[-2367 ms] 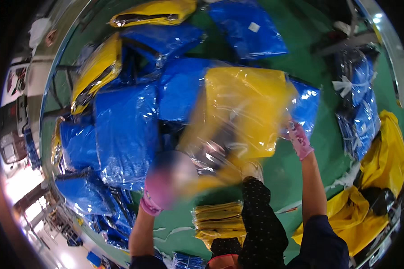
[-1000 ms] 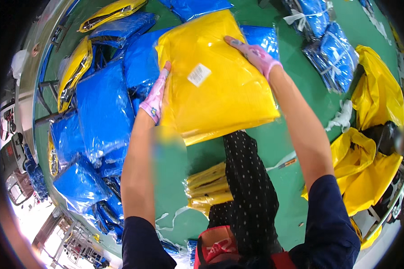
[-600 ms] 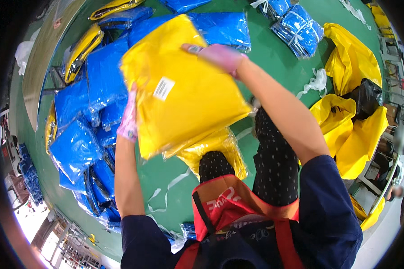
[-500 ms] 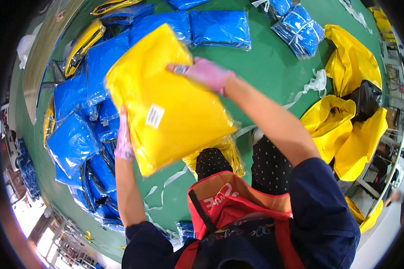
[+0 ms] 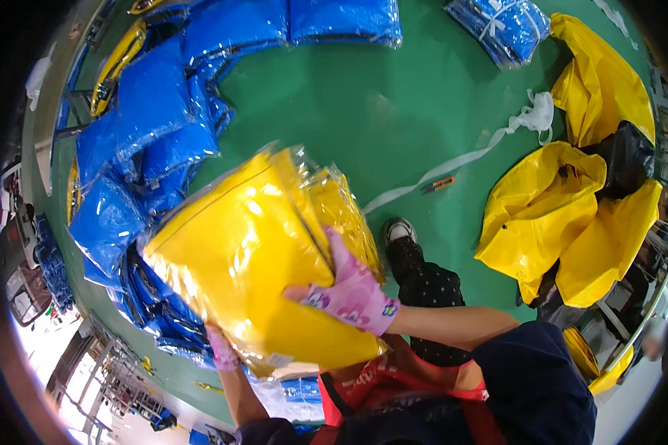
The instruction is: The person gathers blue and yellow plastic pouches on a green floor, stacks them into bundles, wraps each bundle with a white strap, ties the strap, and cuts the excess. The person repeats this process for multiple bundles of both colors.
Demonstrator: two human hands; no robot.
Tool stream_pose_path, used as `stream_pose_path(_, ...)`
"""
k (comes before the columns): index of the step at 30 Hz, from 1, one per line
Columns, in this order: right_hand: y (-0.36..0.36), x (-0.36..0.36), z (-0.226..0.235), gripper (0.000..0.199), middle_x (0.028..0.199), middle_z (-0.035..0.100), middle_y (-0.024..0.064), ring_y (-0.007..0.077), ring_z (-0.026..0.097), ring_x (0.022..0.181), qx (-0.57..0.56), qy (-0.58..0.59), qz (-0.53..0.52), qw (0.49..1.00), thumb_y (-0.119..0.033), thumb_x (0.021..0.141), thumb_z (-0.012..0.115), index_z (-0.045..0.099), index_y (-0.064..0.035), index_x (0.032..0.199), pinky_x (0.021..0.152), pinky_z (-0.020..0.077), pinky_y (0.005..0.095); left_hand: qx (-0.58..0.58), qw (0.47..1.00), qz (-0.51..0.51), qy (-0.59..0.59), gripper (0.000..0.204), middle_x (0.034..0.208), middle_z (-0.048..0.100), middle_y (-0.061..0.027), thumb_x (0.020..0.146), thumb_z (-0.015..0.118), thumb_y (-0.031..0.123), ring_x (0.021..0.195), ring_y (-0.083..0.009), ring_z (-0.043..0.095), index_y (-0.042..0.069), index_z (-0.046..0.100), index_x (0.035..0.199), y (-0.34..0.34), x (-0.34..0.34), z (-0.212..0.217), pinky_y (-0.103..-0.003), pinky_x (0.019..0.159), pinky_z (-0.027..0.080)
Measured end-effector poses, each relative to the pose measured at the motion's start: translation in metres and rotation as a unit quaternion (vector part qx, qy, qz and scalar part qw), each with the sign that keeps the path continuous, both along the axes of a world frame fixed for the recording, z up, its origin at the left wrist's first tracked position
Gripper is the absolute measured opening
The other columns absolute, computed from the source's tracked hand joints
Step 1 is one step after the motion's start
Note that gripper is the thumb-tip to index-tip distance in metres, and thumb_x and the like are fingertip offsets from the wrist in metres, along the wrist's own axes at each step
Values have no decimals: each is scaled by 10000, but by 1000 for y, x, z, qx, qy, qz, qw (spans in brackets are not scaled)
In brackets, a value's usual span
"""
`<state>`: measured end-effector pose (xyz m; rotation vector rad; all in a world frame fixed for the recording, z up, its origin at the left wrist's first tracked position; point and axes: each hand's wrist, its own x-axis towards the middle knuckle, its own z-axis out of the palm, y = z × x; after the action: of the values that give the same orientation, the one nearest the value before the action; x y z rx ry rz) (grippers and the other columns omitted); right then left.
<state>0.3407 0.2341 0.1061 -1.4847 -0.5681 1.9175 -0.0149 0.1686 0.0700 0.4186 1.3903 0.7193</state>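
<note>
A folded yellow item in a clear plastic bag (image 5: pixel 234 252) lies tilted in front of my body, with a dark line along its edges. My right hand (image 5: pixel 352 297), in a pink patterned glove, grips its right side, thumb across the upper face. My left hand (image 5: pixel 223 350), in a matching glove, holds the lower left edge; the package hides most of its fingers. A small white label (image 5: pixel 278 360) shows at the lower edge. Just behind, another yellow bagged package (image 5: pixel 341 211) is partly covered.
Blue bagged packages (image 5: pixel 156 96) lie in heaps at left, with a few yellow ones among them. A tied blue stack (image 5: pixel 501 30) sits far right. Loose yellow sheets or bags (image 5: pixel 542 215) lie at right. On the green floor are a white strip (image 5: pixel 453 167) and an orange cutter (image 5: pixel 439 185).
The yellow package has come lower and turned, its label now at the near edge. My right hand has moved from the far edge to its right side. The view has shifted too.
</note>
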Motion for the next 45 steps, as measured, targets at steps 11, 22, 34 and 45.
stream_pose_path(11,-93,13,-168,1082,1370,351,214,291,374,1259,7,-57,12,998,-422,676,767,110,44,1399,1027,315,307,-10,953,-130,275,371,773,589,-53,842,594,336,678,-195,566,35,510,1041,-90,32,-171,-325,594,476)
stream_pose_path(22,-71,27,-189,932,1151,551,219,357,533,1075,-87,-200,341,915,-500,705,695,204,-38,1348,900,420,380,-18,930,-191,312,543,1078,599,-142,822,615,397,1004,-287,567,-11,476,1153,-142,11,-232,-375,856,441)
stream_pose_path(34,-46,35,-161,1102,1304,425,260,334,492,1153,-94,-211,441,867,-692,722,525,62,44,1399,917,427,342,353,577,-522,520,802,1412,328,-162,764,604,471,1327,-365,232,14,331,1364,147,178,-13,-515,1082,133)
stream_pose_path(45,-61,-54,-185,1248,1441,161,261,384,130,1349,-81,-500,81,858,-819,584,490,159,84,1379,1080,101,482,243,561,-604,512,983,1280,464,-165,649,469,759,1201,-303,410,39,397,1315,139,195,-142,-457,1054,219)
